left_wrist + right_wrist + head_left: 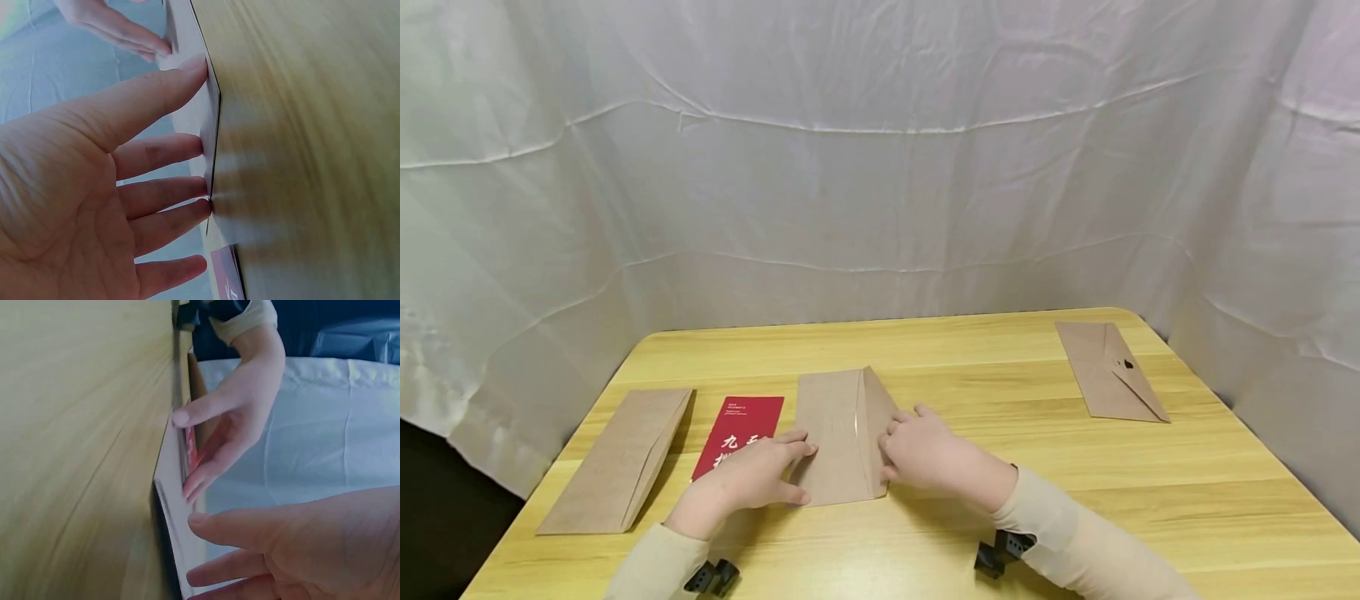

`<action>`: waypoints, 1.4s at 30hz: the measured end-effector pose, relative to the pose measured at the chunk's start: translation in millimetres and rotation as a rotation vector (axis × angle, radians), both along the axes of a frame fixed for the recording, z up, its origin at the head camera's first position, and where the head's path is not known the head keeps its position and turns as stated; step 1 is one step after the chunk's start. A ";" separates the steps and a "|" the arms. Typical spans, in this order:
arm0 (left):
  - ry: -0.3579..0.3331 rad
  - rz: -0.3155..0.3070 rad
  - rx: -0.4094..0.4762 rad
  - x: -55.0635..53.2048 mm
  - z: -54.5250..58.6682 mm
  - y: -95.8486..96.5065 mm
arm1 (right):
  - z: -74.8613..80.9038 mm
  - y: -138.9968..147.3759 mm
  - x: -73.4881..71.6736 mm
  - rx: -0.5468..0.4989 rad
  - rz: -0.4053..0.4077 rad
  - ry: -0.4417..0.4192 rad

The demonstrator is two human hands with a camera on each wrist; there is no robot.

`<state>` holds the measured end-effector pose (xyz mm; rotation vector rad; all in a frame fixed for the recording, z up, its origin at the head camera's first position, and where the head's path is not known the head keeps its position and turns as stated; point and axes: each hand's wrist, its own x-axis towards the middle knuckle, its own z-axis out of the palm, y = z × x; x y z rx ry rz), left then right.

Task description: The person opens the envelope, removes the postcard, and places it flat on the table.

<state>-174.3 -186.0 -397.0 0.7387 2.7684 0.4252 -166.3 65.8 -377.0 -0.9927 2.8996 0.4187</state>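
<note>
Two hands spread across a kraft-paper envelope's two sides

The left hand [752, 475] has its fingers apart and mostly straight, the thumb and fingertips at the left edge of the middle kraft envelope [827, 433]. The right hand [928, 450] touches the triangular flap [874, 404] on the opposite side; its fingers look loosely bent, clamped on nothing. Steadying the body with light left fingertips while the right ones work evenly along the crease should, I judge, keep the thin paper from skewing or buckling

A slit gleams beside the flap, though what lies inside cannot be told. Just left is a red printed card [752, 417], partly hidden by the left hand. Beyond it lies the left-hand envelope [610, 467], and well off to the right a dark-marked envelope [1093, 375]; the contents of both are hidden
</note>
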 end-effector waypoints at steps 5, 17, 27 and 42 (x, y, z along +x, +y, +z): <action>-0.007 0.009 0.001 0.4 0.3 0.5 | -6.3 2.5 -11.2 -0.053 -0.016 -0.068; -0.015 0.019 0.009 0.8 0.1 1.2 | -29.8 16.6 -48.1 -0.163 -0.030 -0.151; 0.001 0.024 -0.013 1.2 2.4 3.8 | -37.6 27.8 -63.0 -0.250 0.003 -0.243; 0.157 -0.259 -0.099 -5.9 8.7 56.7 | -37.9 28.9 -63.8 -0.261 0.002 -0.253</action>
